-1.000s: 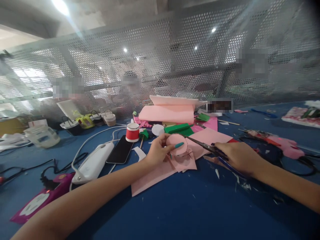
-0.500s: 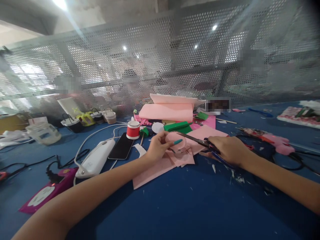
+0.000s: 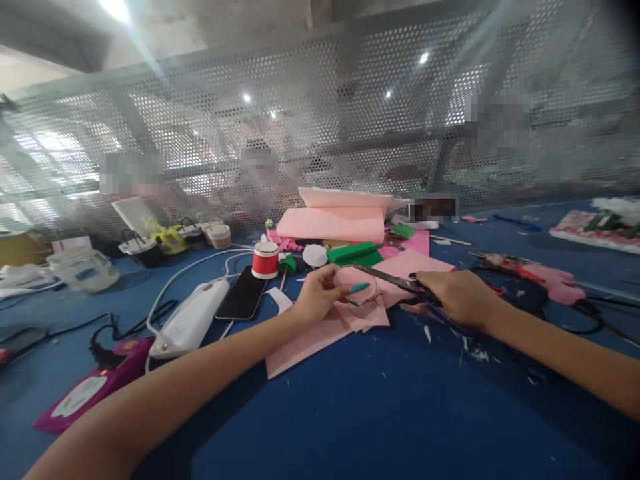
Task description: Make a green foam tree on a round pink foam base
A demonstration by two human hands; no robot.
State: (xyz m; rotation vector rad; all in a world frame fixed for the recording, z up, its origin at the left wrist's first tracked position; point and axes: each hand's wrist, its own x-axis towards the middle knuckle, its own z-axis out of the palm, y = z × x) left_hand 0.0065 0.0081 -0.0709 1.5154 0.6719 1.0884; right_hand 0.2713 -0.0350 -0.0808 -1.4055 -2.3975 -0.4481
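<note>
Between the thumb and fingers of my left hand [image 3: 320,293] is a piece of pink paper [image 3: 364,280] with a round drawn outline. My right hand [image 3: 453,297] is closed around the handles of a pair of dark scissors [image 3: 400,280]. Their blades point left and lie along the upper edge of the held paper. Below the left hand a larger pink sheet [image 3: 295,350] rests on the table, and another pink sheet [image 3: 417,263] lies behind the scissors. My fingers partly hide the held paper.
A black phone [image 3: 243,293], a red and white roll [image 3: 265,260] and a white power strip [image 3: 193,317] lie to the left. Folded green paper [image 3: 355,253] and a pink paper stack [image 3: 330,223] sit behind. A pink glue gun [image 3: 545,280] with its cable lies at right.
The pink paper piece has shifted and turned slightly in my left hand. The scissors stay at its upper edge, and the view has moved a little.
</note>
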